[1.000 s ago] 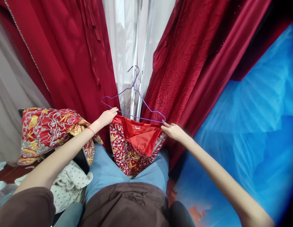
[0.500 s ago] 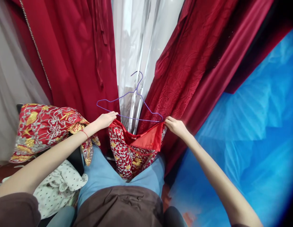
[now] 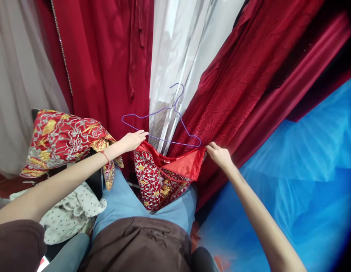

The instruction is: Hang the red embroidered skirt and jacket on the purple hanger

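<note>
Embroidered red garment (image 3: 148,177) hangs between the two grips, lower part dipping into the blue-trousered lap (image 3: 121,196). Left hand (image 3: 133,141) pinches one end of its top edge, fingers also at the bottom bar of a purple wire hanger (image 3: 174,105). Right hand (image 3: 220,155) pinches the opposite corner, fingertips narrow; hanger end just beside them, contact unclear. Grips sit wide apart, probably to keep the edge taut and lined up along the bar. Red lining (image 3: 189,164) flops open inward of the right grip, likely because the middle has no support; small pale label (image 3: 166,161) shows between grips. Hanger hook is beyond both grips.

Surface: just the lap, below the grips. Outside the left grip: matching patterned bundle (image 3: 69,138), dotted white cloth (image 3: 66,221) nearer the body. Room: deep-red fabric (image 3: 107,68) and white fabric (image 3: 170,45) hang beyond the grips; red lace (image 3: 235,87) slants past the right one, blue tulle (image 3: 263,211) farther right.
</note>
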`<state>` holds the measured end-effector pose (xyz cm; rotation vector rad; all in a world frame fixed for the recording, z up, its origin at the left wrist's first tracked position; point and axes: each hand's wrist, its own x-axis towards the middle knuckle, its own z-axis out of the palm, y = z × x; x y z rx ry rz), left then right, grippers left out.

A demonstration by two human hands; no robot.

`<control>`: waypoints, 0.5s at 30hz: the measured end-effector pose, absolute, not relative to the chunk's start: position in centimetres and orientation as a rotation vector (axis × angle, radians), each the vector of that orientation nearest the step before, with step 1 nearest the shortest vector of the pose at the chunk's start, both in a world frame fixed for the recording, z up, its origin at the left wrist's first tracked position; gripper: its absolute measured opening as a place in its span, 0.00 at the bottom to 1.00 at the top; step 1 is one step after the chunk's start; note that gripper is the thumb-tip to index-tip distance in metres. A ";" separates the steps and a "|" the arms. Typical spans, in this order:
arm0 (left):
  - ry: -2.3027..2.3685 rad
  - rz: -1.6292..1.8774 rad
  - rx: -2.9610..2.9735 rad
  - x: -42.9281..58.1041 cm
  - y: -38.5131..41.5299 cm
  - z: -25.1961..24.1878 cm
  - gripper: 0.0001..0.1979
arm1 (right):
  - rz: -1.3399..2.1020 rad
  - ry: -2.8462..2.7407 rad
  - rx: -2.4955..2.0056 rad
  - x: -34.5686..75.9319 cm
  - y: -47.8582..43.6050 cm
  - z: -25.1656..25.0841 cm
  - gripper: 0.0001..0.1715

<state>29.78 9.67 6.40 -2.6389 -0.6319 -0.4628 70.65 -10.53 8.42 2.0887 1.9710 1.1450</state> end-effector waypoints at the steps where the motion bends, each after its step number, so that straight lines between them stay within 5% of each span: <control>1: -0.635 -0.449 -2.638 29.7 9.5 6.4 0.17 | 1.150 1.975 2.096 70.7 -10.5 8.4 0.20; 15: -0.552 -0.486 -2.687 29.7 8.7 6.5 0.17 | 1.097 1.958 2.238 69.2 -8.5 10.2 0.20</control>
